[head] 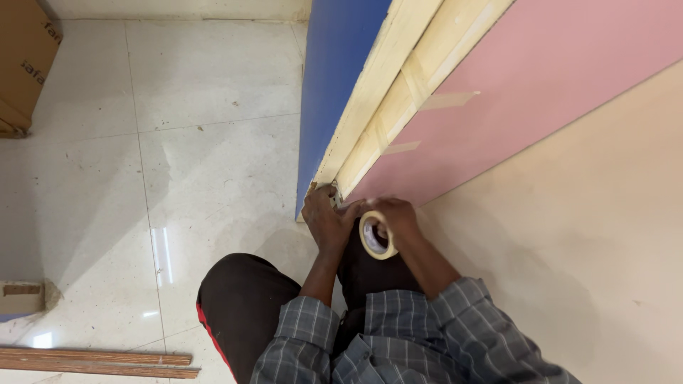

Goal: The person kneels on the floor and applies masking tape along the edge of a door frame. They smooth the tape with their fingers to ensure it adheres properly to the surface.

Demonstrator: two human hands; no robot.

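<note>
A pink panel (541, 92) and a blue panel (334, 85) stand on the floor (178, 142), with a wooden edge strip (398, 92) between them. At the strip's lower corner, tape is being pressed down by the left hand (326, 219), closed on it. The roll (377, 235) is gripped by the right hand (400, 219). Tearing seems required next.

Glossy tile floor (178, 142); matt paper tape roll (376, 236); bare wood edge strip (388, 92); smooth pink laminate panel (541, 92).
</note>
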